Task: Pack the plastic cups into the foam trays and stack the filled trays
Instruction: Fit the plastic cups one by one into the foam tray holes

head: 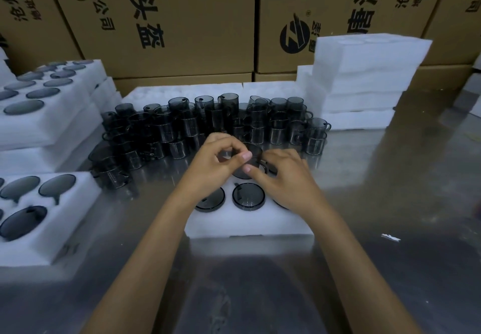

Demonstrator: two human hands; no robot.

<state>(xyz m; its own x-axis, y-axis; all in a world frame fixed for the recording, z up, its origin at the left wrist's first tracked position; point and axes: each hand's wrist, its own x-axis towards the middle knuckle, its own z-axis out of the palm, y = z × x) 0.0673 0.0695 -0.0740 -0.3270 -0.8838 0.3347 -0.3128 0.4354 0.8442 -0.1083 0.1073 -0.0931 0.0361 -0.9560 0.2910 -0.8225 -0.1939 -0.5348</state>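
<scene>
**Seating a cup in the far row of the foam tray**

Head view. Both hands meet over the far side of the foam tray point(247, 225), which lies on the steel worktop point(390, 203). The left hand point(216, 164) pinches the rim of a smoky plastic cup point(251, 155) between thumb and forefinger; the right hand point(283, 175) curls its fingers round the same cup from the other side. Each grip is therefore narrow and closed on the cup, which stands over a far-row pocket, apparently only partly sunk. A seated cup point(248, 195) fills the near-middle pocket, with others beside it half hidden by the wrists.

Risks, as judged. If the cup enters tilted, or its handle misses the pocket's notch, it may jam or tear the soft foam. The loose cups point(208, 122) stand stacked just beyond the tray; a reaching knuckle could topple a column.

Room. Filled trays point(44, 104) crowd the left edge and empty trays point(364, 81) rise at right. The worktop to the tray's right offers open room.
</scene>
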